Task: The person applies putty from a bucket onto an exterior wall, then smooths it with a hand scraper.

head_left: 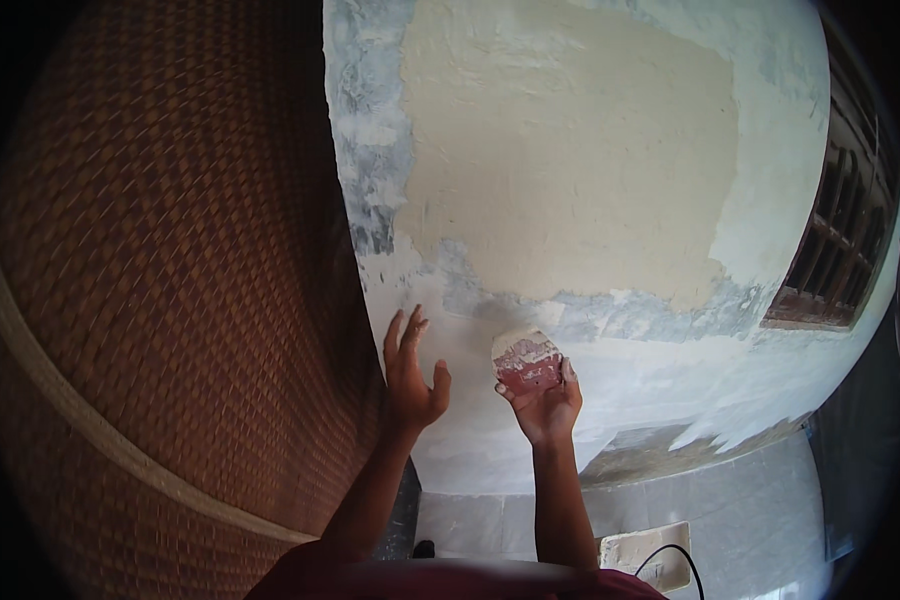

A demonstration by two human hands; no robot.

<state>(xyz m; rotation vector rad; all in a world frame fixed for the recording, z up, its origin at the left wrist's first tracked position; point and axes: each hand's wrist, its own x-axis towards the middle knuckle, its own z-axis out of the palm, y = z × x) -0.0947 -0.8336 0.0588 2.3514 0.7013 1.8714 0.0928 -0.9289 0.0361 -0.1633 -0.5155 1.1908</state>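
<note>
In front of a wall (570, 150) my right hand (548, 412) holds a flat reddish putty spreader, palm turned up. Cream putty covers the far edge of the spreader (530, 372) and streaks its face. My left hand (411, 375) is raised to the left of it, fingers spread, holding nothing. It is near the wall's left edge; whether it touches the wall I cannot tell. Above both hands, a large beige patch of putty (580, 150) covers the wall, with grey and white smeared areas around it. Pale putty marks show on the right fingertips.
A brown woven panel (190, 250) with a pale band fills the left side. At the right is a dark barred window (838, 225). A rectangular tray (682, 570) with cream residue sits on the grey tiled floor (490, 520), a thin black cable (682, 548) crossing it.
</note>
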